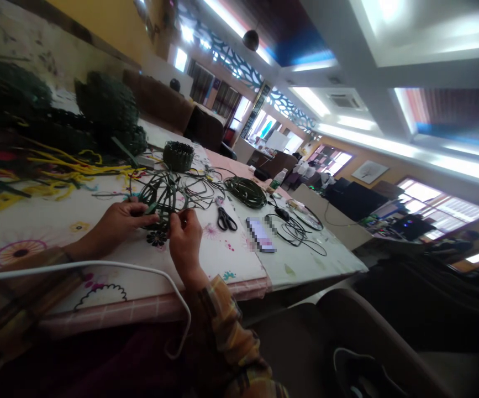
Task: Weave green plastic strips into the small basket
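- Green strips: left of scissors, splayed in loops; no single long axis.
- Left hand: fingers pinching strips' near edge.
- Right hand: nearer scissors; fingers narrow at strips, grip hidden.

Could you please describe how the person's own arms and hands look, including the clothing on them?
The left hand and right hand are bare, without gloves. Both arms wear plaid sleeves in yellowish brown with dark bands; the right sleeve is wrinkled, and the left sleeve looks blurred. A white cable crosses in front of the left sleeve.
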`<state>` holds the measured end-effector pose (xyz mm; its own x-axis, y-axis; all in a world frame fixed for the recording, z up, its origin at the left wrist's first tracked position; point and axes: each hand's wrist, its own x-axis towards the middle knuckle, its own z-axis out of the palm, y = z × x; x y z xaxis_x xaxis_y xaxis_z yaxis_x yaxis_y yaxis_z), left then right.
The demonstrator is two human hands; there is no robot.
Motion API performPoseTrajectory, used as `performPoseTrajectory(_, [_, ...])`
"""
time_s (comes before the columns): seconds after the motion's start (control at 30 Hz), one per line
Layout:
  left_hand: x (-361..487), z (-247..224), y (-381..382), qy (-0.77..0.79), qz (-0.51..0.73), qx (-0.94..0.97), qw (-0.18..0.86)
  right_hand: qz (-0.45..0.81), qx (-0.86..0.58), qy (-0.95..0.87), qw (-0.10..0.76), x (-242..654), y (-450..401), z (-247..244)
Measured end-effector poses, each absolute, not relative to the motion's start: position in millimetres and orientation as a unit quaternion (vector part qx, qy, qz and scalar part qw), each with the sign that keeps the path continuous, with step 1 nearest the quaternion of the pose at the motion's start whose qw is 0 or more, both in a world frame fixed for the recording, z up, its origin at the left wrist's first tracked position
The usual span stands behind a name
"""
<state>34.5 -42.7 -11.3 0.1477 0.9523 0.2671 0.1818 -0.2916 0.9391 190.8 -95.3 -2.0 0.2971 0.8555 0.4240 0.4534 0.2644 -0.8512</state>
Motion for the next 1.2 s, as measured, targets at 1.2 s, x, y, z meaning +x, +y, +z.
performPoseTrajectory(1.2, [35, -1, -48, 0.442, 0.422, 0.712, 0.345, 0.118, -0.426, -0.848, 0.293, 266, -95, 78])
